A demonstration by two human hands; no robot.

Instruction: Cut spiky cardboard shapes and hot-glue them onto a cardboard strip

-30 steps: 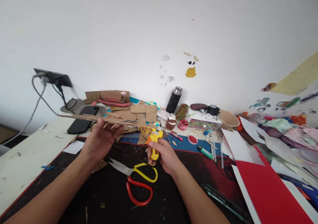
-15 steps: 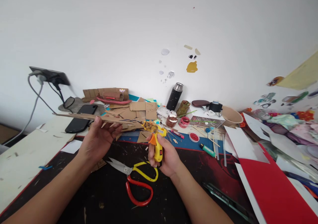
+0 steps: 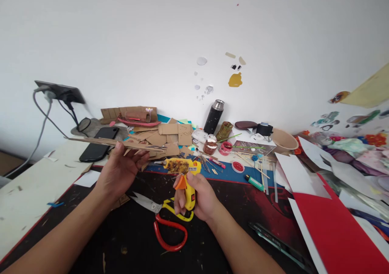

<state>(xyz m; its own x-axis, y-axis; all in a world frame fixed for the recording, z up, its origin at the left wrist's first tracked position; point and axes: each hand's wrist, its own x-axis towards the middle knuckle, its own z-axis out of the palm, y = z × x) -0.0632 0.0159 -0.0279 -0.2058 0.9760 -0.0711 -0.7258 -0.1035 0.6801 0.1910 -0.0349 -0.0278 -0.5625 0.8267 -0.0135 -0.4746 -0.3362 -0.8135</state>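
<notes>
A long, thin brown cardboard strip point(image 3: 100, 140) lies across the fingers of my left hand point(image 3: 121, 170), pinched under the thumb and reaching out to both sides. My right hand point(image 3: 199, 195) is wrapped round the handle of a yellow glue gun point(image 3: 191, 187) with an orange trigger. Its stained nozzle end points left, just below the right end of the strip and apart from it. Beneath the hands, scissors point(image 3: 154, 207) with one red and one yellow handle lie open on the black mat.
Cardboard scraps point(image 3: 168, 134) lie behind the hands. A black phone point(image 3: 99, 144) is at the left. Further back stand a black thermos point(image 3: 214, 117) and paint jars point(image 3: 210, 145). A cutter point(image 3: 278, 245) and red sheet point(image 3: 331, 229) are at the right.
The glue gun in my right hand has moved down and left, and its nozzle has come away from the strip's right end. My left hand has barely moved.
</notes>
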